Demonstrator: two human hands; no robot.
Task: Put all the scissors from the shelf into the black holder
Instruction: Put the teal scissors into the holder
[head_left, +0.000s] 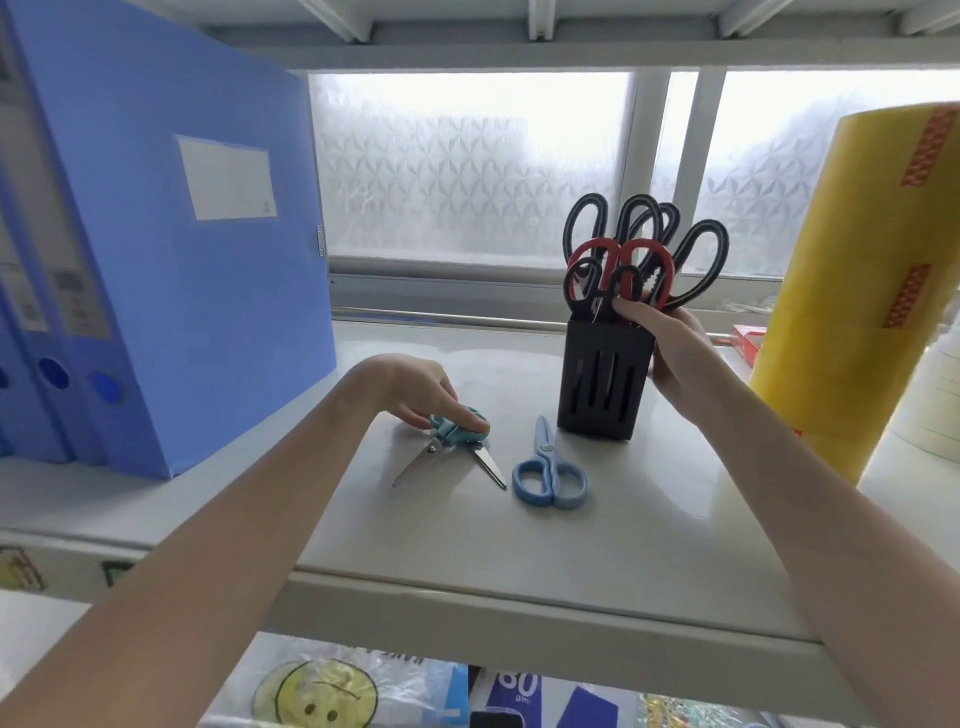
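Blue scissors (548, 470) flat, tips toward holder (600, 382) (blades closed)

teal scissors (457, 434) handles under fingers

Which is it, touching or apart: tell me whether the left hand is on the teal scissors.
Touching. The head view shows the left hand with fingers pressed over the handles of the teal scissors, which lie open on the shelf.
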